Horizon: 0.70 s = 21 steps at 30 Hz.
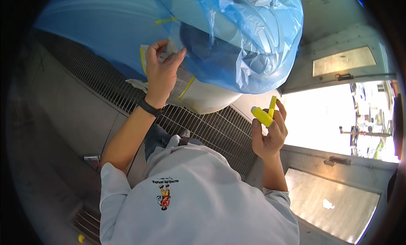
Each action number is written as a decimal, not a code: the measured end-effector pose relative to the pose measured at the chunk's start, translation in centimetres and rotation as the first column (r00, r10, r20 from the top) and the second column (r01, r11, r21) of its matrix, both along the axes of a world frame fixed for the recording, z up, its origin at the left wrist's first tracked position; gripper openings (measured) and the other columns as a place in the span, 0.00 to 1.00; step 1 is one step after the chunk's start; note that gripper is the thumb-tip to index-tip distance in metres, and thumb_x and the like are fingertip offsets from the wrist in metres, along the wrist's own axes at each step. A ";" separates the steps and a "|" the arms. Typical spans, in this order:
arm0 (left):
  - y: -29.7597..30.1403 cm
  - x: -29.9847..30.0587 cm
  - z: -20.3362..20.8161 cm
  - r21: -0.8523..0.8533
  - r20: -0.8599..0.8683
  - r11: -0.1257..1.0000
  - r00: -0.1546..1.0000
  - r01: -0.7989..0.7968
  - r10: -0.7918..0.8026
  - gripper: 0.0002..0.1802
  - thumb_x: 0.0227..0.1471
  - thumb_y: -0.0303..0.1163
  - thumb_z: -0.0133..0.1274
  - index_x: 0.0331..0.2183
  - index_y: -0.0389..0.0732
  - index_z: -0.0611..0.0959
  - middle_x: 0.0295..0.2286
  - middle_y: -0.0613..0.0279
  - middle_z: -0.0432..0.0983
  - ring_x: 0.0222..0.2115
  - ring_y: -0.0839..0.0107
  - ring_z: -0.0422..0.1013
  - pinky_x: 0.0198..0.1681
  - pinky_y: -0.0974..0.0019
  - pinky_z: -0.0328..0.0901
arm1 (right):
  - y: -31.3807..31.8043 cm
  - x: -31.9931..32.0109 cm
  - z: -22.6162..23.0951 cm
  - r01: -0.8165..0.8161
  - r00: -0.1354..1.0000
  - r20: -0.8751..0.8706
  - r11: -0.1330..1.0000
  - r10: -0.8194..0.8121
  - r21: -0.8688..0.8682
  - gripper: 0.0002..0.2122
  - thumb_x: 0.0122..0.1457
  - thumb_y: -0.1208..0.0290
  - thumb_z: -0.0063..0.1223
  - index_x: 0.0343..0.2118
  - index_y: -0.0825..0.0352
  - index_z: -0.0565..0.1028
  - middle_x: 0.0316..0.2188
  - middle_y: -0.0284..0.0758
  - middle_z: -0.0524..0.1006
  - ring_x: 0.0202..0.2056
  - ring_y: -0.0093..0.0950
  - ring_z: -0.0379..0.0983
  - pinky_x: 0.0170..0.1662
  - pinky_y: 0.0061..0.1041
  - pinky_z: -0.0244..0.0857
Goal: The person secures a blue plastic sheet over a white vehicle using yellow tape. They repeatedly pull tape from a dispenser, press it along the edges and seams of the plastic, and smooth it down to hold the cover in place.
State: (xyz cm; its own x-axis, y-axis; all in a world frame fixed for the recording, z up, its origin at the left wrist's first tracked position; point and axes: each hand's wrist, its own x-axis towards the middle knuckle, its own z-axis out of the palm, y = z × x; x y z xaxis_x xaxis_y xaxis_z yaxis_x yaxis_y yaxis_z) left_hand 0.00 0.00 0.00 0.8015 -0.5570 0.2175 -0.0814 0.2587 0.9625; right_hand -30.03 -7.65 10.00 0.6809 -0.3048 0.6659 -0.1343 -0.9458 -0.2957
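Note:
My right hand (271, 133) grips a roll of yellow masking tape (263, 117), with a short loose strip of tape (272, 104) standing up at the fingers. Over at the blue plastic film (237, 42), my left hand (163, 69) is raised with thumb and forefinger apart. It is close to the film's lower edge and a sheet of printed masking paper (181, 79); whether it touches either I cannot tell. The paper carries yellow tape strips (186, 87) and lies against a white curved panel (207, 97). A dark shape shows through the film.
Below the panel runs a metal floor grating (198, 125). A can (91, 158) lies on the floor at left, and a smaller floor grate (86, 224) is at lower left. On the right is a wall with a bright opening (317, 122) and a lit panel (330, 202).

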 end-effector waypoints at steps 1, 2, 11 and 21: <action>-0.4 -1.0 0.3 -0.117 -0.123 0.993 0.992 -0.024 0.009 0.42 0.55 0.37 0.72 0.62 0.34 0.66 0.59 0.56 0.62 0.53 0.69 0.68 0.49 0.68 0.71 | -0.1 0.0 -0.1 -0.015 1.000 0.008 1.000 0.015 0.002 0.13 0.50 0.83 0.65 0.40 0.68 0.84 0.27 0.38 0.77 0.29 0.35 0.75 0.64 0.54 0.63; -0.5 -1.6 0.7 -0.250 -0.216 0.967 0.976 -0.053 -0.003 0.41 0.56 0.37 0.71 0.60 0.30 0.68 0.58 0.56 0.64 0.52 0.71 0.68 0.47 0.71 0.72 | 0.0 0.0 -0.1 -0.033 0.999 0.037 0.999 0.033 0.002 0.13 0.50 0.83 0.65 0.40 0.68 0.84 0.27 0.38 0.77 0.30 0.35 0.76 0.64 0.53 0.63; -2.1 -1.7 -0.4 -0.025 0.050 0.960 0.958 -0.280 0.281 0.42 0.56 0.38 0.71 0.61 0.33 0.66 0.47 0.60 0.70 0.40 0.77 0.69 0.40 0.70 0.69 | 2.5 -2.2 0.4 -0.029 1.000 0.007 0.994 0.030 -0.101 0.13 0.50 0.84 0.64 0.40 0.70 0.83 0.33 0.43 0.81 0.32 0.37 0.79 0.64 0.54 0.63; -1.0 -2.6 1.4 -0.028 -0.033 0.995 0.994 0.100 -0.101 0.17 0.60 0.43 0.65 0.36 0.36 0.88 0.29 0.61 0.83 0.32 0.72 0.78 0.34 0.65 0.71 | 7.2 -2.0 1.3 0.034 0.988 -0.149 0.999 -0.032 0.008 0.13 0.53 0.84 0.62 0.43 0.72 0.83 0.38 0.46 0.82 0.41 0.43 0.82 0.66 0.51 0.62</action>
